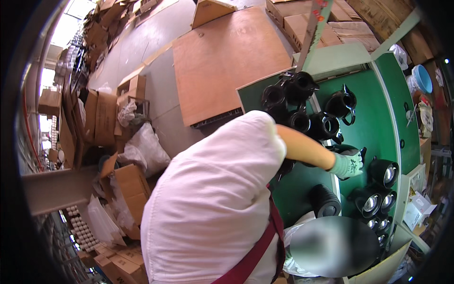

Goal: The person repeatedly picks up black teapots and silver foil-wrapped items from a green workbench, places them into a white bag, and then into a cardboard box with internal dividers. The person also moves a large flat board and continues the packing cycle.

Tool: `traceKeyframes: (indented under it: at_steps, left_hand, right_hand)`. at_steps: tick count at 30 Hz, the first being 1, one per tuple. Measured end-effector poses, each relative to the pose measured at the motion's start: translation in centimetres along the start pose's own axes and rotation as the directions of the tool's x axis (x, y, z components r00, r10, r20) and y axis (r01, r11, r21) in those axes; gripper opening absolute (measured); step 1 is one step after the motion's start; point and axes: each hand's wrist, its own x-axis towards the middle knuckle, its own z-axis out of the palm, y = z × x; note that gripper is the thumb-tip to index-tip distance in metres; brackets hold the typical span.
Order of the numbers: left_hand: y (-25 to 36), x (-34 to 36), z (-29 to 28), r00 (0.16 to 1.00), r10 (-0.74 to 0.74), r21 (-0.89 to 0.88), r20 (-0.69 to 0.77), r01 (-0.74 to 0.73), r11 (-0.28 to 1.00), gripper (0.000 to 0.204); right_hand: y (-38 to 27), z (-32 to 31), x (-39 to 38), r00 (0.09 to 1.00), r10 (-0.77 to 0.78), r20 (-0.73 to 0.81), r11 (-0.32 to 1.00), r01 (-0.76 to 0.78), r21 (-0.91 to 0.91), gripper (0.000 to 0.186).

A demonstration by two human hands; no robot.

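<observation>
From the lower left my left arm, in a short white sleeve, stretches across the green worktable. My left hand, in a pale green and white glove, is closed over a glossy black jug, and part of the jug hides beneath the glove. Beyond it stand more black jugs with handles and spouts, among them one jug apart from the cluster. Nearer, a ribbed black cylinder lies beside the pale strip along the table. My right hand does not show; a blurred oval covers the lower right.
Several black round vessels with shiny insides crowd the table's right side. A slanting metal post rises at the far edge. Past the table lies a large wooden board. Cardboard boxes and a white sack are on the left.
</observation>
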Motion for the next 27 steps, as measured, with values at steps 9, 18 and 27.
traceKeyframes:
  at_steps: [9, 18, 27]
  left_hand:
    - [-1.7, -36.2, -16.9, 0.554, -0.624, -0.483, -0.552, 0.397, 0.780, 0.045]
    - [-0.5, -80.7, 0.2, -0.514, -0.834, -0.695, 0.201, 0.526, -0.491, 0.042]
    - [-4.7, -117.1, 27.1, -0.721, -0.422, -0.198, 0.550, 0.379, -0.904, 0.080]
  right_hand:
    - [-6.4, 8.4, -10.0, 0.710, 0.093, 0.698, 0.884, -0.381, 0.270, 0.028]
    - [-2.1, 30.1, -22.0, -0.030, 0.398, 0.917, 0.507, -0.825, -0.248, 0.034]
    - [8.8, 55.3, -43.3, -0.206, 0.736, 0.645, -0.260, -0.966, -0.013, 0.020]
